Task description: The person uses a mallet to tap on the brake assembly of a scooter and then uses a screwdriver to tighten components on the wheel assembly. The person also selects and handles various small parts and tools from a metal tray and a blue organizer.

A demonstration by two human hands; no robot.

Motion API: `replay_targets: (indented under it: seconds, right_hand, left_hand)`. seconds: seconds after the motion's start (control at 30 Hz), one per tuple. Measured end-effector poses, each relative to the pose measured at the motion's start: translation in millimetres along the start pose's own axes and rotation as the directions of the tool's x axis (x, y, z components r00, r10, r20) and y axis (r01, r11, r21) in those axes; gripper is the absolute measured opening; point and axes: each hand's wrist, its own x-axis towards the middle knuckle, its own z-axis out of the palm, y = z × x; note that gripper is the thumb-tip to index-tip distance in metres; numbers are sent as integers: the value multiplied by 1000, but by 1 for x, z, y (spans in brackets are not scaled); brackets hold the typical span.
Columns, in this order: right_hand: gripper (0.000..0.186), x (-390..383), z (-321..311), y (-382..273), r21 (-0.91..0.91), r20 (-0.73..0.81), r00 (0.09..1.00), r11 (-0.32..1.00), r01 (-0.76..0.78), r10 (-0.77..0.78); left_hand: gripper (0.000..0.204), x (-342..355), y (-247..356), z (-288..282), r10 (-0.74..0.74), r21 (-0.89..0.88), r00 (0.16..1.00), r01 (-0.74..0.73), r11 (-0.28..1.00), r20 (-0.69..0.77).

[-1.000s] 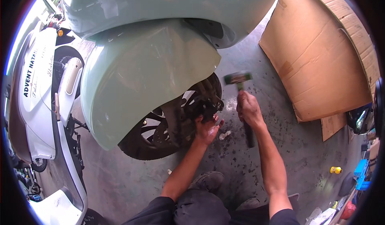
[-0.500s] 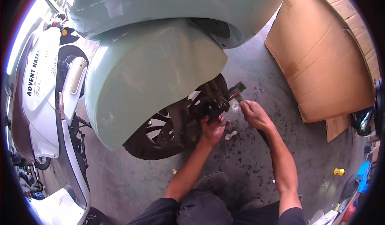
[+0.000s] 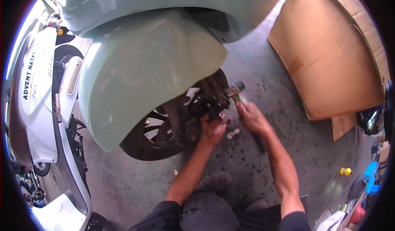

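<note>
My right hand [image 3: 252, 116] is closed round the handle of a hammer [image 3: 234, 89]. The hammer's head is beside a dark metal part [image 3: 210, 105] at the hub of the wheel [image 3: 152, 142]; whether they touch is unclear. My left hand [image 3: 212, 130] reaches up from below, its fingers curled against the underside of that dark part. Some of those fingers are hidden behind it. A pale green fender [image 3: 144, 74] covers the upper part of the black spoked wheel.
A pale green body panel [image 3: 164, 0] overhangs the fender. On the left stands a white motorcycle [image 3: 41, 91]. Large cardboard [image 3: 325, 62] leans at the right. Whitish scraps [image 3: 233, 133] lie on the stained floor, with a yellow container [image 3: 346, 171] and blue object [image 3: 371, 177] farther right.
The whole view has shifted slightly, so everything sits a little farther left and higher. My right hand has brought the hammer slightly closer to the hub; my left hand keeps its place.
</note>
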Motion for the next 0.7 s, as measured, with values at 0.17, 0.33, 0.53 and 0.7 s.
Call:
replay_targets:
  seconds: [0.17, 0.33, 0.53, 0.7]
  right_hand:
    - [41, -6, -3, -15, 377, 6, 998, 924, -57, 59]
    - [35, -11, -27, 40, -68, -104, 974, 975, -210, 202]
    - [32, -70, -88, 112, -701, -99, 908, 619, -354, 407]
    - [37, -147, -81, 201, -689, -179, 929, 633, -353, 324]
  left_hand:
    - [46, -2, 2, 8, 6, 3, 999, -6, 1000, -41]
    - [46, -9, 0, 6, 12, 54, 999, -10, 999, -48]
    - [43, -16, -5, 22, 20, 33, 990, -16, 999, -139]
    - [44, -19, -9, 35, -30, 31, 973, 39, 999, -229]
